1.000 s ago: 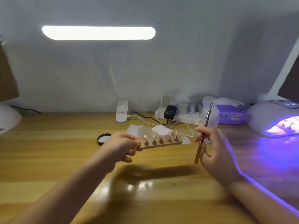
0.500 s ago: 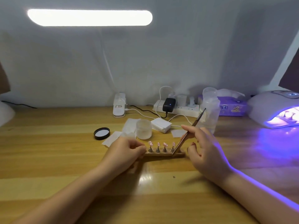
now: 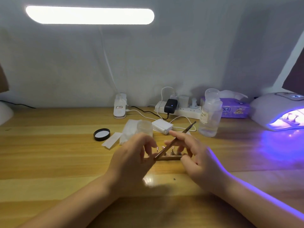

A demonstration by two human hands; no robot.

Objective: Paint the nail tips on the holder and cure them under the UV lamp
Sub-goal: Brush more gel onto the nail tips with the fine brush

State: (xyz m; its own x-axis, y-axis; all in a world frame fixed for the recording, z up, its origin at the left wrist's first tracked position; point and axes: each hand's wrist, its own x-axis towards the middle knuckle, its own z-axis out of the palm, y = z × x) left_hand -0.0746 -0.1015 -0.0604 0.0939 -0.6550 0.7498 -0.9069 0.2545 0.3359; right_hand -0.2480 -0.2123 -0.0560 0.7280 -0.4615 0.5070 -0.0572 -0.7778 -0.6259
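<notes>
Brush (image 3: 174, 142) in right hand (image 3: 199, 155) grip

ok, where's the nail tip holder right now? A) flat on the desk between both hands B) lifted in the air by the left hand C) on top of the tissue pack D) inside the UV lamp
A: the holder lies on the desk, left hand at its left end, right hand holding the brush across it.

Both forearms were bare, the left hand (image 3: 131, 160) and right hand (image 3: 199, 159) ungloved, violet light edging the right arm.
</notes>
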